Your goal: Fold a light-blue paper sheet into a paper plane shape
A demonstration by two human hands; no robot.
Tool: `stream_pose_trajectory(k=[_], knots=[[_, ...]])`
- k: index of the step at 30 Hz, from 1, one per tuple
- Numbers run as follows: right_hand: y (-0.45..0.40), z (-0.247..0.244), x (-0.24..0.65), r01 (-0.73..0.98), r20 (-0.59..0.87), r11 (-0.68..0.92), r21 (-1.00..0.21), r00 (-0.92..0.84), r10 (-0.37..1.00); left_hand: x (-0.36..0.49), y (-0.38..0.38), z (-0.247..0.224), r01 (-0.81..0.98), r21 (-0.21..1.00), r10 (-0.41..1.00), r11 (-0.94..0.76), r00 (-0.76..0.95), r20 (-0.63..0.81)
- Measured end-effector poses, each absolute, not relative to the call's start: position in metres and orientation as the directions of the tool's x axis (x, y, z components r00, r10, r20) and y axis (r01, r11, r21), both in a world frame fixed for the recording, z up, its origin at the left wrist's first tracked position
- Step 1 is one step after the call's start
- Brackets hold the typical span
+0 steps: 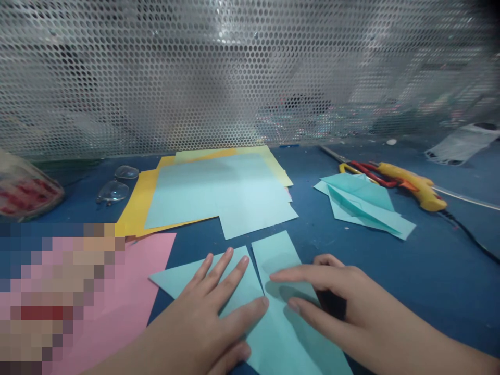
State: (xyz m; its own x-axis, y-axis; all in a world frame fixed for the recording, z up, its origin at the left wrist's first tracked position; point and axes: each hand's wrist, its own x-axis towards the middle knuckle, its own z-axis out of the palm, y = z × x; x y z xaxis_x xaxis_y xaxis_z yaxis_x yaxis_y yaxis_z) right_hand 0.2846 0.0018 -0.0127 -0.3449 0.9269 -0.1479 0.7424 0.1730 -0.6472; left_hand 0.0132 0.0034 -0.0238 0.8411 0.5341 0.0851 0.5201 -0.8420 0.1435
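A folded light blue sheet of paper (pixel 279 325) lies in front of me, with a narrow gap between its left and right flaps. My left hand (pixel 213 302) rests flat with spread fingers on the left flap, its index fingertip beside the fold line. Over the right flap is my right hand (pixel 344 297); its index finger is stretched out, the thumb is apart from it, and the other fingers curl under. Nothing is held in either hand. The lower end of the paper runs out of view.
Beyond my hands lie stacked light blue sheets (pixel 211 187) over yellow paper (pixel 136 203). Pink paper (pixel 128 291) is at left, near glasses (pixel 113 191). At right are a folded paper piece (pixel 363 205), scissors (pixel 363 169) and a yellow glue gun (pixel 414 182). Perforated metal (pixel 234 78) stands behind.
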Motion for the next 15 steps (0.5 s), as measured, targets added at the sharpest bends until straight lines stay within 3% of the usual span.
stream_pose_trajectory(k=[7,15], knots=[[0.0057,-0.0150,0.2854,0.756,-0.096,0.248,-0.606,-0.379,0.921,0.0126,0.0039,-0.0230,0.457,0.160,0.476,-0.875,0.873,0.109],[0.0078,-0.0094,0.2855,0.756,-0.134,0.194,-0.625,-0.349,0.927,0.0140,0.0040,-0.0201,0.420,0.186,0.442,-0.888,0.892,0.093]])
